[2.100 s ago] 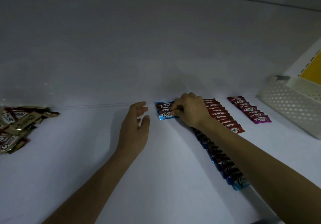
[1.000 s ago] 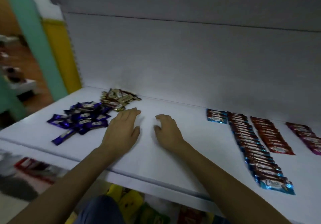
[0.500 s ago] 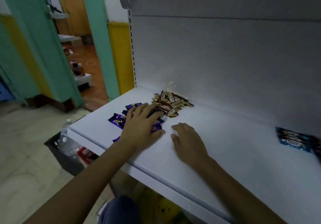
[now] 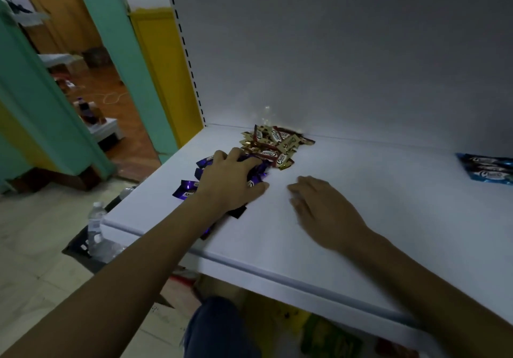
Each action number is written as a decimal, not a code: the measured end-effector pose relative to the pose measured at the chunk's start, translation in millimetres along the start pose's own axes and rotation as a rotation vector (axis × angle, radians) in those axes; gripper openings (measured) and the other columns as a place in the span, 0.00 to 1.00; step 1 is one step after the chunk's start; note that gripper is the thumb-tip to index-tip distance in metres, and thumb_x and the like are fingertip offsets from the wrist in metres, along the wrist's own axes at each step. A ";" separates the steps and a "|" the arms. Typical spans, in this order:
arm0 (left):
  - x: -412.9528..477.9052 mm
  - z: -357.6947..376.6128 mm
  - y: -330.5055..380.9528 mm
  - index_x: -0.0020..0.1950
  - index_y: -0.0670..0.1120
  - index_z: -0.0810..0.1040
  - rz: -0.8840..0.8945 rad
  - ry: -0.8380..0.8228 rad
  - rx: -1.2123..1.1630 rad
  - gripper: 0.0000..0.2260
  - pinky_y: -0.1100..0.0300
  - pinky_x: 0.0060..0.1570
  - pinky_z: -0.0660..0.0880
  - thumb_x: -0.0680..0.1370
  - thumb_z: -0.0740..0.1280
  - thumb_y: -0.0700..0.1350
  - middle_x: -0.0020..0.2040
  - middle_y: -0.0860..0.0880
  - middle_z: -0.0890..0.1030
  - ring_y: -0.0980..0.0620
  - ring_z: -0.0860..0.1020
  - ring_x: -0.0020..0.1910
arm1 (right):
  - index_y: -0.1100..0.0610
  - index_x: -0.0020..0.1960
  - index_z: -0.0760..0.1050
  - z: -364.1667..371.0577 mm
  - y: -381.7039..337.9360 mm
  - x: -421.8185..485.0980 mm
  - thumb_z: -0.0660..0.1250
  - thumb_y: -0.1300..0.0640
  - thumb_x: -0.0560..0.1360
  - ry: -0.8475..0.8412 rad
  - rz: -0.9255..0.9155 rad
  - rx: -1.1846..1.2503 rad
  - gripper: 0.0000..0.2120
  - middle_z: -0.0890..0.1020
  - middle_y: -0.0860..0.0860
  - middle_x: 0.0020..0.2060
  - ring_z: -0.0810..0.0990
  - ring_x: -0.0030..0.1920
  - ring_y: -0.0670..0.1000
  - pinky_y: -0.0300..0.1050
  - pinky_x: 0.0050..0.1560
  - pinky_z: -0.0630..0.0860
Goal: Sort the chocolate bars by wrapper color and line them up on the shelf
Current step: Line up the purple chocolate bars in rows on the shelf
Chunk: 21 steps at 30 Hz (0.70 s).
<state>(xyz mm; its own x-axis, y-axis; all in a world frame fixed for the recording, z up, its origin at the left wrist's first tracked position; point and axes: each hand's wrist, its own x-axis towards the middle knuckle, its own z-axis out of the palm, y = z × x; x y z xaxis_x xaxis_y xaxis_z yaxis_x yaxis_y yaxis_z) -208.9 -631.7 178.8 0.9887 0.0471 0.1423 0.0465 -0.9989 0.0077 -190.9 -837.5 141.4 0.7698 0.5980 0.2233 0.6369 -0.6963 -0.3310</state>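
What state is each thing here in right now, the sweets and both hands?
purple bars: loose heap, unsorted, under the left hand.
gold bars: jumbled pile at the back of the shelf.
blue bars: lined up neatly, at the right edge.
left hand: on the purple heap, grip unclear.
right hand: flat on the shelf, empty.

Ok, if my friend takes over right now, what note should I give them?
Left hand: fingers curled over the purple bars, a loose pile at the left.
Right hand: open, flat on the bare shelf.
Gold bars: loose pile by the back wall.
Done: blue bars in a neat row at the right edge.
Left: line up purple, then gold.
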 end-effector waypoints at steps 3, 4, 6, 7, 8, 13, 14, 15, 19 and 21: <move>3.2 -4.3 -4.0 0.70 0.56 0.69 0.032 0.068 -0.042 0.22 0.52 0.52 0.72 0.77 0.63 0.60 0.67 0.48 0.70 0.43 0.69 0.62 | 0.55 0.72 0.66 -1.3 0.2 0.0 0.53 0.52 0.82 0.005 0.008 0.009 0.20 0.66 0.53 0.72 0.62 0.72 0.52 0.40 0.70 0.56; 3.5 -5.2 -5.7 0.69 0.55 0.71 0.052 0.095 -0.047 0.20 0.53 0.50 0.72 0.78 0.63 0.58 0.66 0.48 0.71 0.44 0.71 0.61 | 0.55 0.72 0.66 -1.4 0.0 -0.3 0.53 0.52 0.82 0.002 0.013 0.007 0.20 0.66 0.53 0.72 0.62 0.72 0.51 0.39 0.69 0.56; 3.8 -6.0 -8.6 0.68 0.54 0.73 0.102 0.130 -0.057 0.17 0.55 0.48 0.71 0.79 0.64 0.55 0.64 0.47 0.73 0.45 0.74 0.58 | 0.54 0.72 0.66 -1.8 -0.4 -1.3 0.53 0.52 0.82 -0.006 0.026 0.010 0.20 0.67 0.52 0.72 0.62 0.72 0.50 0.38 0.68 0.56; 3.8 -6.7 -10.7 0.67 0.54 0.73 0.124 0.140 -0.071 0.17 0.56 0.48 0.70 0.79 0.64 0.53 0.63 0.47 0.74 0.45 0.75 0.57 | 0.54 0.72 0.67 -2.3 -1.3 -1.5 0.53 0.52 0.82 -0.004 0.034 0.014 0.19 0.67 0.52 0.72 0.63 0.71 0.50 0.38 0.67 0.57; 3.6 -7.9 -12.7 0.67 0.53 0.74 0.140 0.149 -0.090 0.16 0.57 0.48 0.70 0.79 0.64 0.52 0.62 0.46 0.74 0.45 0.75 0.56 | 0.55 0.71 0.67 -2.8 -2.1 -1.6 0.54 0.52 0.82 0.001 0.039 0.021 0.19 0.68 0.52 0.71 0.64 0.71 0.50 0.38 0.66 0.58; 1.6 -14.1 -19.2 0.64 0.50 0.77 0.250 0.227 -0.137 0.15 0.57 0.45 0.70 0.79 0.66 0.49 0.59 0.45 0.77 0.44 0.77 0.52 | 0.55 0.70 0.69 -5.4 -6.0 -3.3 0.56 0.53 0.81 0.011 0.056 0.040 0.18 0.69 0.53 0.71 0.64 0.71 0.50 0.37 0.65 0.58; 1.1 -16.1 -19.0 0.64 0.49 0.78 0.264 0.246 -0.149 0.14 0.56 0.46 0.71 0.79 0.66 0.49 0.59 0.45 0.77 0.44 0.77 0.52 | 0.55 0.70 0.70 -5.9 -6.6 -3.5 0.57 0.53 0.81 0.017 0.058 0.042 0.18 0.70 0.53 0.70 0.65 0.71 0.50 0.36 0.65 0.58; 0.7 -17.7 -18.5 0.64 0.48 0.78 0.271 0.263 -0.163 0.14 0.56 0.46 0.71 0.79 0.66 0.49 0.59 0.45 0.78 0.44 0.77 0.52 | 0.56 0.69 0.70 -6.2 -7.2 -3.8 0.57 0.54 0.81 0.019 0.060 0.043 0.18 0.70 0.53 0.70 0.65 0.70 0.51 0.35 0.63 0.58; 2.0 -19.7 -17.8 0.62 0.49 0.79 0.284 0.321 -0.220 0.14 0.57 0.43 0.73 0.77 0.68 0.47 0.55 0.45 0.79 0.44 0.79 0.48 | 0.54 0.70 0.69 -7.5 -8.8 -5.5 0.56 0.53 0.81 0.006 0.081 0.044 0.18 0.69 0.52 0.71 0.64 0.71 0.49 0.35 0.64 0.57; 3.8 -21.8 -17.0 0.62 0.49 0.80 0.286 0.358 -0.262 0.13 0.60 0.41 0.70 0.77 0.69 0.47 0.53 0.45 0.79 0.46 0.79 0.47 | 0.54 0.70 0.70 -7.7 -8.7 -5.6 0.57 0.53 0.81 0.010 0.086 0.056 0.18 0.69 0.52 0.71 0.64 0.71 0.49 0.36 0.66 0.57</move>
<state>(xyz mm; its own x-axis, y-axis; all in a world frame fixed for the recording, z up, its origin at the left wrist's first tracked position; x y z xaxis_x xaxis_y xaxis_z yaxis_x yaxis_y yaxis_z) -209.1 -614.4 200.8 0.8438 -0.1842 0.5040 -0.3007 -0.9402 0.1599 -200.4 -837.9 150.1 0.8222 0.5326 0.2007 0.5650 -0.7216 -0.4000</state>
